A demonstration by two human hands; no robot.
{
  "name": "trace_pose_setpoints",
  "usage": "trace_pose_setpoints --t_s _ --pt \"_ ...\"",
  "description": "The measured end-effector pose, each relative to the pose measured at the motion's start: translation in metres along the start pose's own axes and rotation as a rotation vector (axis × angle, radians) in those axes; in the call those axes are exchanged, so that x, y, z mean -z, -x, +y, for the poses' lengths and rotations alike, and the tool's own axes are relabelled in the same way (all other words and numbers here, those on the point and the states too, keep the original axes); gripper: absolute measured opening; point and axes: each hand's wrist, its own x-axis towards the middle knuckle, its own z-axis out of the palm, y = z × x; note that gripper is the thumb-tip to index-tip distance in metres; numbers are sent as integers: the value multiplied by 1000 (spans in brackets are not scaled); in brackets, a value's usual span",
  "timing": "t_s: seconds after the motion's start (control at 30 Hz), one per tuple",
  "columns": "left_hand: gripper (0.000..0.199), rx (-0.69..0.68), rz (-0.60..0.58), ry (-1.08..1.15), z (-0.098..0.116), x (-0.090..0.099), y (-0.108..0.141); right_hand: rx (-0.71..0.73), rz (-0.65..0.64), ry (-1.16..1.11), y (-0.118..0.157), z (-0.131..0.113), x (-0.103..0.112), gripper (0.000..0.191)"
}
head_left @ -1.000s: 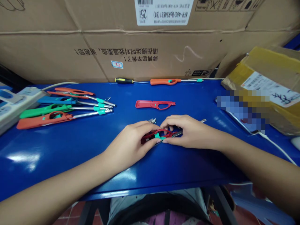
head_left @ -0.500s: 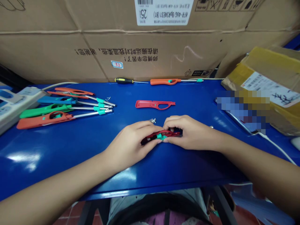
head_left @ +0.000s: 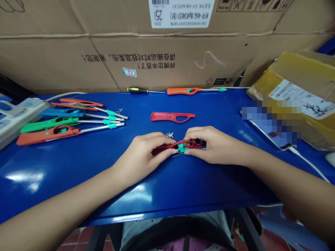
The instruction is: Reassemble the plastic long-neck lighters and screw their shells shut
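A red long-nosed gas lighter body [head_left: 180, 143], partly covered by fingers, is held between both hands above the blue table. My left hand [head_left: 146, 150] grips its handle end between thumb and fingers. The other end is pinched in my right hand [head_left: 205, 144], around the loop. A green trigger piece [head_left: 181, 147] shows in the gap between the hands. Just beyond my fingers lie small metal bits [head_left: 170, 135]. Farther back rests a loose red lighter shell half [head_left: 172, 116], its hollow inside facing up.
Several lighters, including a green one [head_left: 49, 124], lie at left beside a white power strip [head_left: 19, 111]. A screwdriver [head_left: 138, 90] and an orange lighter [head_left: 183, 91] lie along the big cardboard box [head_left: 104, 62]. A phone [head_left: 272, 130] leans by a taped box [head_left: 293, 73] at right.
Both hands and the red lighter body have shifted slightly; the left has moved a little left. More of the green trigger piece and the red loop now shows between the fingers.
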Motion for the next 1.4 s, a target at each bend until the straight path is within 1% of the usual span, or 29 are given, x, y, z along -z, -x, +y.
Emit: trace_pose_setpoints --t_s 0.1,0.2,0.3,0.4,0.53,0.63,0.67,0.77,0.8,0.83,0.93,1.03,1.17,1.3,1.4 --pt "18 -25 -1 -10 0 0 1 2 6 3 0 0 0 3" --pt "23 -18 -12 -7 1 0 0 -16 17 8 0 0 2 2" --pt "27 -14 -32 19 2 1 0 -38 31 14 -1 0 4 3" --pt "30 -38 -58 34 0 3 -1 -37 35 16 -1 2 7 5" --pt "31 -73 -70 52 -2 4 -2 -30 14 30 0 4 9 5" --pt "31 -72 -61 79 -2 4 -2 -11 1 29 0 5 9 6" --pt "30 -68 -54 93 -2 4 -2 6 8 21 1 5 8 9" --pt "28 -27 -35 138 -1 4 -3 64 92 -4 1 3 4 31" --pt "26 -2 -30 156 -1 4 -4 78 135 -5 1 1 3 36" --pt "25 32 -26 182 -1 3 -4 88 181 3 2 0 2 37" --pt "24 145 -29 299 -1 1 -3 116 282 90 1 -3 0 25" --pt "26 232 -8 398 -1 -2 -3 80 336 168 0 -3 -1 9" --pt "27 318 37 463 0 -5 -3 40 381 140 -2 2 -4 11" --pt "29 360 44 490 0 -7 -3 -11 357 18 -4 4 -11 14" --pt "30 379 42 518 1 -8 -3 -59 348 -88 -5 4 -13 11"
